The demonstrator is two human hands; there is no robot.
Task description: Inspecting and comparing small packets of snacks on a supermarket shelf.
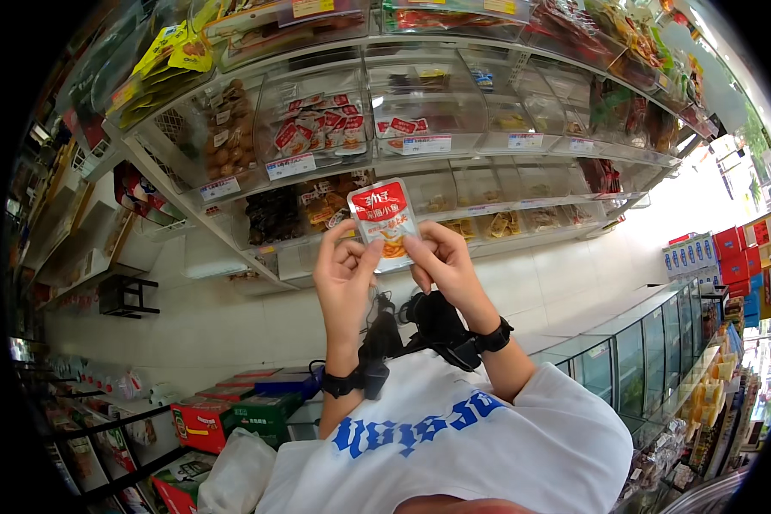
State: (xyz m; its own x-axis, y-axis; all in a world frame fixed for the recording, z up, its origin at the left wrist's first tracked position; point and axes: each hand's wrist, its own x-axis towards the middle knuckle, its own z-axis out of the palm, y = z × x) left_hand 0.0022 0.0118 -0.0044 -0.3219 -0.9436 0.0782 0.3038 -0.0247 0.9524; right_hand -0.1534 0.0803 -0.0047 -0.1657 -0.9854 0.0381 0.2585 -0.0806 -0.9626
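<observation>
A small red and silver snack packet is held upright between my two hands, its printed front facing me. My left hand pinches its lower left edge between thumb and fingers. On the lower right edge, the thumb and fingers of my right hand grip it. Beyond the packet stands a shelf unit with clear plastic bins. One bin holds a pile of similar red and white packets; the bin to its right holds a few more packets. Both wrists wear black straps.
Brown packaged snacks fill a bin at the left, and yellow bags lie above. A black stool stands on the pale tiled floor. Glass display cases run along the right. Red and green boxes sit behind me at lower left.
</observation>
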